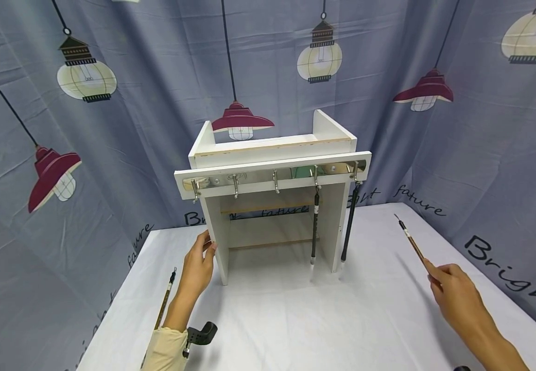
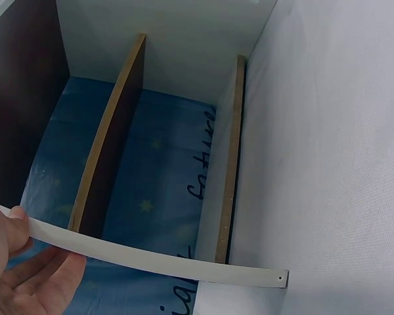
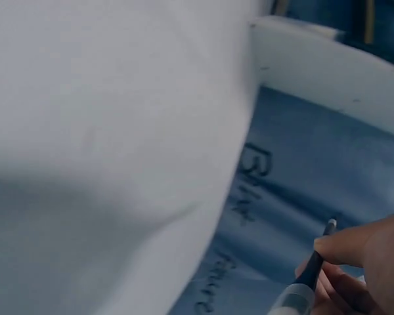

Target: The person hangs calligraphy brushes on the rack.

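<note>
White panel edge [image 2: 157, 260] meets left fingers [image 2: 62, 279] (brush [image 1: 412, 240] apart).

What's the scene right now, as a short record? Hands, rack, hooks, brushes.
left hand: left hand grips the left side panel of the white rack
right hand: right hand holds a brush above the table, right of the rack
hooks: five hooks on the front rail; leftmost three bare
hung brushes: two, on the fourth hook and fifth hook from left
loose brush: one beside left forearm, partly hidden by sleeve
backdrop: lamp-print curtain
</note>
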The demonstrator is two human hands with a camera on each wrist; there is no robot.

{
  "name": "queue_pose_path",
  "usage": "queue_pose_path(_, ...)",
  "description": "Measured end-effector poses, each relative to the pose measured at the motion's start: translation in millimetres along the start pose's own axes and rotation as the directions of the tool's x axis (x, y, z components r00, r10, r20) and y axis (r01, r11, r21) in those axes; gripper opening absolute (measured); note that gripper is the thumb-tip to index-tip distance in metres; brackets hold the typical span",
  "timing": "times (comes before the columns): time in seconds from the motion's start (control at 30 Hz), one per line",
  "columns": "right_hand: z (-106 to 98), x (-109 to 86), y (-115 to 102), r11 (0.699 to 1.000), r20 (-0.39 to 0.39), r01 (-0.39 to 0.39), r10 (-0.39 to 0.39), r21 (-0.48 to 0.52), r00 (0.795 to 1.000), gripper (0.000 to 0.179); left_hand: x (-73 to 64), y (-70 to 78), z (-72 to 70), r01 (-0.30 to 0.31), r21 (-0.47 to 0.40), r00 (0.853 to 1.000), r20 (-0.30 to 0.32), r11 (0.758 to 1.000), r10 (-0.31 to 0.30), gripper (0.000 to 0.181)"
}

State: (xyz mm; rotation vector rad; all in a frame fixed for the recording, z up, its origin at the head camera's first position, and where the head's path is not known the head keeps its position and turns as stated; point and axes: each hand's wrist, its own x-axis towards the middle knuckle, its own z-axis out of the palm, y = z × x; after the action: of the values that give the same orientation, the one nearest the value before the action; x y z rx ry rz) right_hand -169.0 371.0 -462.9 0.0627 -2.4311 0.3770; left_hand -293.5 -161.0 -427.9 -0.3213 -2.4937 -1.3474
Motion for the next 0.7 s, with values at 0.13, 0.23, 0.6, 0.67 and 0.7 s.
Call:
queue_pose_path(0.13,-12,4.7,-19,1.000,-0.027,-0.021,0.021,0.021,0.999,0.056,0.3,-0.3,-0.1,0.000,-0.003,1.000,0.002,1.000,0.000,0.047)
queue_pose_path(0.23,-21,7.7,-33,0.998,-0.032,-0.039,0.040,0.039,0.999,0.060,0.8,-0.6,0.0,0.002,-0.005,1.000,0.002,1.000,-0.002,0.047)
queue_pose_path(0.6,-50,12.0,-84,0.997,-0.204,-0.010,0.026,0.077,0.979,0.064,0.7,0.1,-0.6,0.002,-0.016,1.000,0.000,1.000,-0.002,0.047)
queue_pose_path(0.67,-54,12.3,-95,0.996,-0.244,0.011,0.011,0.087,0.970,0.066,0.5,0.1,-0.4,-0.002,-0.014,1.000,-0.001,1.000,0.002,0.047)
queue_pose_path(0.7,-57,12.4,-100,0.996,-0.259,0.027,-0.002,0.091,0.966,0.067,0.6,0.2,-0.5,0.000,-0.014,1.000,0.000,1.000,0.000,0.047)
